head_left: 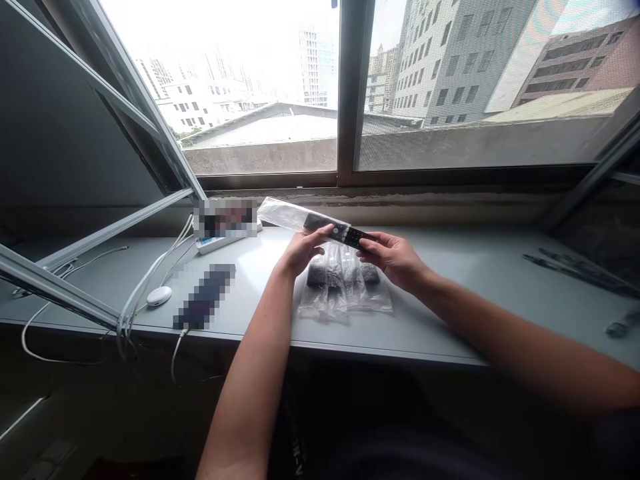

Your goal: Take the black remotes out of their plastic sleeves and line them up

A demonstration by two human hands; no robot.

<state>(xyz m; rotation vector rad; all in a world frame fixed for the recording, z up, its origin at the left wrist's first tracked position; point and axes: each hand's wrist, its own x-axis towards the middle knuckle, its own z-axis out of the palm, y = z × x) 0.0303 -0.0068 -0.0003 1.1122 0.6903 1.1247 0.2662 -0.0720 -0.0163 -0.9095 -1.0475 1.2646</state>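
Observation:
A black remote control (pixel 354 238) is held slanted above the table, its far left part inside a clear plastic bag (pixel 283 212). My left hand (pixel 303 249) grips the bagged part, thumb on top. At the other end, my right hand (pixel 393 257) pinches the remote control between thumb and fingers. Beneath both hands, several dark items in clear plastic bags (pixel 345 287) lie side by side on the table; my hands partly cover them, and their exact kind cannot be made out.
The grey table (pixel 450 320) runs along a window. On the left are a white power strip (pixel 230 238), a round white device (pixel 159 297), loose cables and a blurred dark item (pixel 205 297). Metal frame bars (pixel 115 227) slope over the left side. Dark thin items (pixel 580 270) lie at right.

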